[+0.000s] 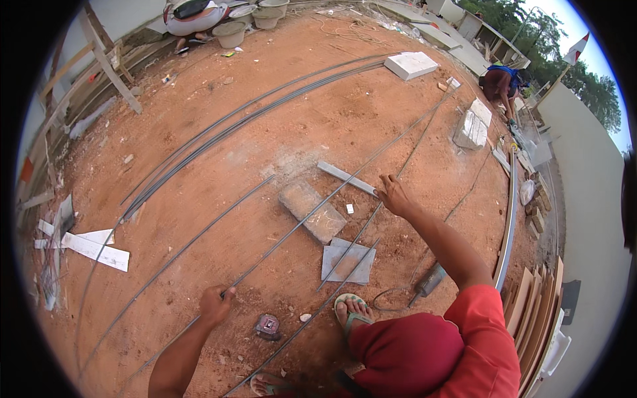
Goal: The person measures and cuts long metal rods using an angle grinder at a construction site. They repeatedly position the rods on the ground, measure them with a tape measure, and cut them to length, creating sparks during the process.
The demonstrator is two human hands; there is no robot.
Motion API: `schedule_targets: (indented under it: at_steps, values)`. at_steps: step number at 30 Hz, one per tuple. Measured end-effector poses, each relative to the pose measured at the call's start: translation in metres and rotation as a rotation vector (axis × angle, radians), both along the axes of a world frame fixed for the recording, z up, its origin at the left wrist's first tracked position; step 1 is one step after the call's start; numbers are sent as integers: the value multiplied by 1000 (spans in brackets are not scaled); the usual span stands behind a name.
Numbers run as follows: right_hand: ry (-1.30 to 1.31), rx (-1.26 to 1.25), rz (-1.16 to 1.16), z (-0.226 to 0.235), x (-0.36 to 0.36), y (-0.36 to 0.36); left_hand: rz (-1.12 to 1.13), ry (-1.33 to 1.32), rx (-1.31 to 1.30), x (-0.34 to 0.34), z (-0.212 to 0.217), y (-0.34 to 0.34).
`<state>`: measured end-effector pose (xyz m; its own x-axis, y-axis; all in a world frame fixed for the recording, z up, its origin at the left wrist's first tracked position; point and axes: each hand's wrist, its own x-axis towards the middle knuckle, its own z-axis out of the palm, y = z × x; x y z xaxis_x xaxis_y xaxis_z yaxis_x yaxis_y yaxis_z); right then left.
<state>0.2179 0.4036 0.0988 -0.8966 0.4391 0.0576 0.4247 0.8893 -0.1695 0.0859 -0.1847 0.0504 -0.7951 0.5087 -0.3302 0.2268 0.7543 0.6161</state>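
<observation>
My left hand [215, 304] is closed round a long thin steel rod [277, 244], which runs up and right across a worn concrete block [312, 213]. Farther right, my right hand [395, 196] grips the near end of a short light-grey metal bar [345, 176], its far end lying past the block. More single rods lie on either side of the held one. Below the block are two flat grey plates [361, 264], partly overlapping. A tape measure [267, 325] sits on the ground to the right of my left forearm.
A bundle of rods [252, 106] curves toward a white block [411, 65]. Another pale block [471, 127] stands at right. A corded cylindrical tool [432, 280] lies beside my right arm. Boards [537, 312] lean along the right wall. Another person [499, 85] bends down at far right.
</observation>
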Motion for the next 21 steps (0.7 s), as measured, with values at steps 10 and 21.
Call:
schedule_targets:
  at_steps: [10, 21]
  values:
    - [23, 205, 477, -19, -89, 41, 89, 93, 0, 8, 52, -27]
    - [501, 381, 449, 78, -220, 34, 179, 709, 20, -73, 162, -66]
